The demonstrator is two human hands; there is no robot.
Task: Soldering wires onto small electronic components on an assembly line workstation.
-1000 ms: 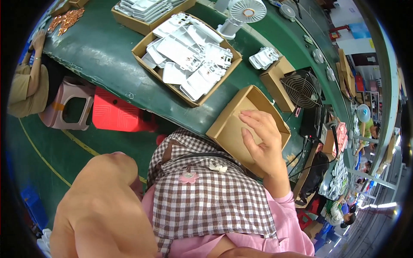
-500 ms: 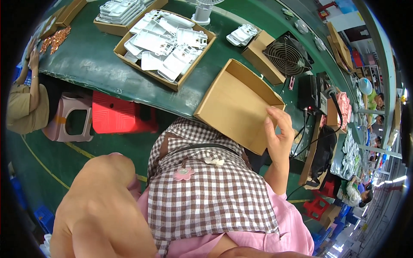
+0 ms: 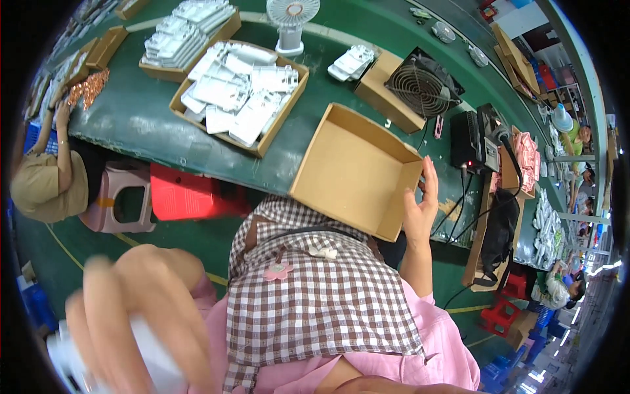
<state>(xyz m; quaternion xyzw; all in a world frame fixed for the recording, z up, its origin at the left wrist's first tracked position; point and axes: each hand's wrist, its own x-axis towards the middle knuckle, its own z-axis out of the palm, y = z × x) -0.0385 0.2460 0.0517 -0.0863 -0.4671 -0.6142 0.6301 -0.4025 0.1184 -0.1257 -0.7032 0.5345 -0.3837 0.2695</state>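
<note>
My right hand [image 3: 420, 209] grips the right wall of a shallow open cardboard box [image 3: 354, 172], thumb inside and fingers outside. The box's near edge overhangs the table edge at my apron. Inside, only bare brown cardboard shows. At the lower left, close up and blurred, my left hand [image 3: 141, 302] has its fingers curled over a white plastic part [image 3: 60, 358], which it partly covers. Left of the box, another cardboard box [image 3: 262, 146] holds several white plastic housings [image 3: 220, 92].
On the green table [image 3: 131, 121] stand a stack of white parts [image 3: 187, 33], a small white fan [image 3: 289, 43], a black caged fan [image 3: 426, 82] and a black device [image 3: 466, 138] with cables. Copper-coloured pieces [image 3: 88, 88] lie near another person [image 3: 52, 171]. A red stool [image 3: 190, 194] stands below.
My left hand has turned and lifted slightly, and more of the white part shows beneath it. The box has tilted slightly and shifted left in view, with my right hand still on its wall.
</note>
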